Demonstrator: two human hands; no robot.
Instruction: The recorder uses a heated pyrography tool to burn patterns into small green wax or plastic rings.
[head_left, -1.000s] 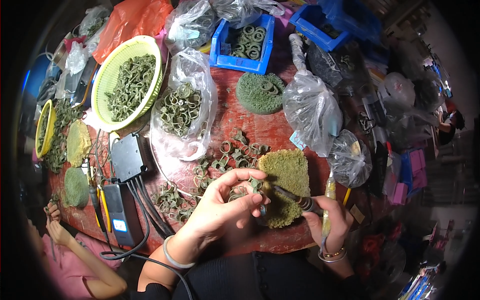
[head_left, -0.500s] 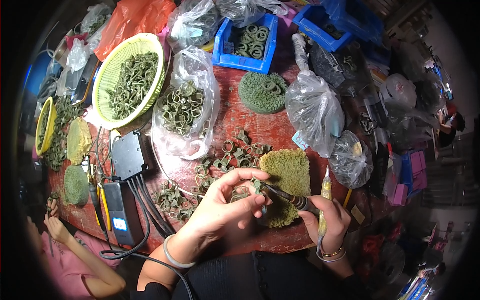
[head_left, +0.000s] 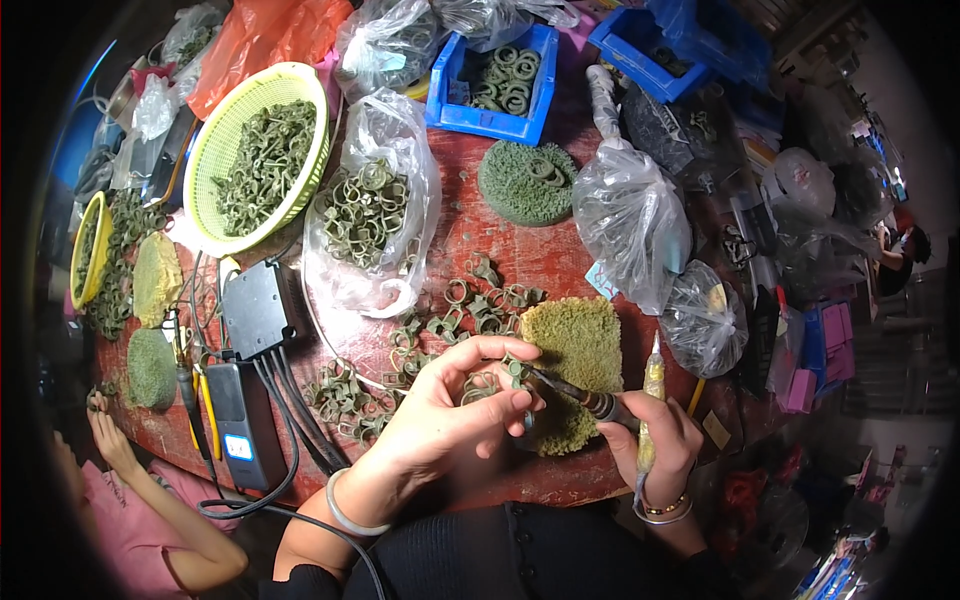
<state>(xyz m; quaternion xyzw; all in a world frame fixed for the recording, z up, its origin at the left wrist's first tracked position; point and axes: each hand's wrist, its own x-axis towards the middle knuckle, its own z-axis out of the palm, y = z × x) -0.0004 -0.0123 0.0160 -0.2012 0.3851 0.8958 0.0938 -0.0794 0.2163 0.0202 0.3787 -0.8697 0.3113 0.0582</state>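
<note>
My left hand (head_left: pixel 455 400) pinches a small dull-green ring (head_left: pixel 519 372) between thumb and fingertips. Another green ring (head_left: pixel 478 386) shows inside the curl of its fingers. My right hand (head_left: pixel 660 440) grips a dark-handled wax pen (head_left: pixel 600 404), whose thin tip meets the pinched ring or comes very close to it. A second, yellow-mottled pen (head_left: pixel 653 385) with a pale pointed tip stands upright between the fingers of the same hand. Behind both hands lies a rough yellow-green pad (head_left: pixel 572 345). Loose green rings (head_left: pixel 350 400) are scattered left of and beyond my left hand.
A yellow basket (head_left: pixel 320 165), a clear bag (head_left: pixel 425 190) and a blue bin (head_left: pixel 545 95) hold green rings. A black box (head_left: pixel 255 310) with cables stands left. Stuffed plastic bags (head_left: pixel 630 225) lie right. Another person's arm (head_left: pixel 170 510) is at lower left.
My hands, the ring and both pens keep nearly the same place. The other person's hand at the lower left has shifted slightly.
</note>
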